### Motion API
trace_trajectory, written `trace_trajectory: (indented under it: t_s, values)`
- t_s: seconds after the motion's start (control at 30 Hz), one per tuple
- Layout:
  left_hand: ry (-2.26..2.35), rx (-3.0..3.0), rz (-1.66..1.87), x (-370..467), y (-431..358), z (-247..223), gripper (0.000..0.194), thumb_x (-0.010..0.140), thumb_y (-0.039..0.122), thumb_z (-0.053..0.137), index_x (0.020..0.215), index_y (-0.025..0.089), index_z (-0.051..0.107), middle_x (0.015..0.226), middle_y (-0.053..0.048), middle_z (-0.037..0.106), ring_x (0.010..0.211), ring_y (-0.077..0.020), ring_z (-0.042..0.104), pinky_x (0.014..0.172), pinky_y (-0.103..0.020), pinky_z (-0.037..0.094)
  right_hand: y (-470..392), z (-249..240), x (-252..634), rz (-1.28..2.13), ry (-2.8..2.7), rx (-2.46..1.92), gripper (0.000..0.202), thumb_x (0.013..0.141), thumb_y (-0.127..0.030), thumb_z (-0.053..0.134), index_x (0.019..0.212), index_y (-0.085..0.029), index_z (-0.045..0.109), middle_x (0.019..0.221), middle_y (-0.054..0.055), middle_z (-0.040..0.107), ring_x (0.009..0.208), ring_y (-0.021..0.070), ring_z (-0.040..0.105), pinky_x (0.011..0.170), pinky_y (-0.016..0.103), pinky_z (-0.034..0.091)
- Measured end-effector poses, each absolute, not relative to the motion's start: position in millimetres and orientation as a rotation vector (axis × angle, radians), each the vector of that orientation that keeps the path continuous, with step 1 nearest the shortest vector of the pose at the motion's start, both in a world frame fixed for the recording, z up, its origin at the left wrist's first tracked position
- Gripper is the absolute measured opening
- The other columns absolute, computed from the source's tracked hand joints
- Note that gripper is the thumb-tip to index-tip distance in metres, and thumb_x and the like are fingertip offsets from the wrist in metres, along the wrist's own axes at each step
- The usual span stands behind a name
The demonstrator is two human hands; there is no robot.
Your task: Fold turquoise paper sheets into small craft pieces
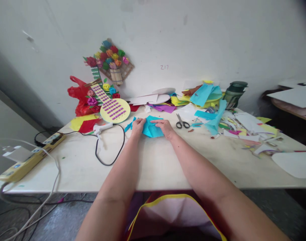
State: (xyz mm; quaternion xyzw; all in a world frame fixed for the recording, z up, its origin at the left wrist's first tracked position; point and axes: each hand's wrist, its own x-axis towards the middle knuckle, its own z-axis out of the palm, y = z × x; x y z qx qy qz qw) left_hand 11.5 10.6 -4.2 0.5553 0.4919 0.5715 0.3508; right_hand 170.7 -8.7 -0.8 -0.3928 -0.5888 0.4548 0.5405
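Can pass low over bare table (160, 167) between the forearms (122, 164); meets the glue gun (102, 127) and its looped cord (107, 164) on the left, scissors (182, 125) just beside the right hand (166, 128), paper scraps (245, 129) farther right, a bottle (234, 96) behind

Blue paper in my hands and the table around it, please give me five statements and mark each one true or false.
1. The left hand and the right hand both touch the blue paper. True.
2. The scissors lie to the left of the left hand. False: they lie to the right of the right hand.
3. A yellow power strip lies on the left side of the table. True.
4. The left hand holds the white corded tool. False: it lies on the table, left of that hand.
5. Paper scraps lie on the table's right side. True.
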Motion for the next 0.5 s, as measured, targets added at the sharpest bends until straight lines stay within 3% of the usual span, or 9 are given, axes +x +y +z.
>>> trace_trajectory:
  t_s: [0.27, 0.5]
  values:
    - [1.280, 1.452, 1.489, 10.6, 12.1, -5.9, 0.029, 0.065, 0.042, 0.060, 0.054, 0.018, 0.047, 0.049, 0.005, 0.033, 0.050, -0.0092, 0.029, 0.047, -0.024, 0.022, -6.6, -3.2, 172.3, 1.044, -1.434, -0.941, 0.032, 0.062, -0.027, 0.051, 0.079, -0.018, 0.077, 0.076, 0.003, 0.071, 0.081, 0.0207, 0.058, 0.081, 0.034, 0.041]
    - [1.259, 1.435, 1.481, 9.1, 15.4, -9.1, 0.029, 0.065, 0.041, 0.059, 0.054, 0.018, 0.046, 0.050, 0.005, 0.032, 0.050, -0.0089, 0.029, 0.047, -0.024, 0.022, -8.6, 0.2, 173.3, 1.046, -1.445, -0.838, 0.029, 0.064, -0.029, 0.050, 0.071, -0.019, 0.076, 0.081, 0.004, 0.072, 0.091, 0.0226, 0.059, 0.089, 0.034, 0.039]
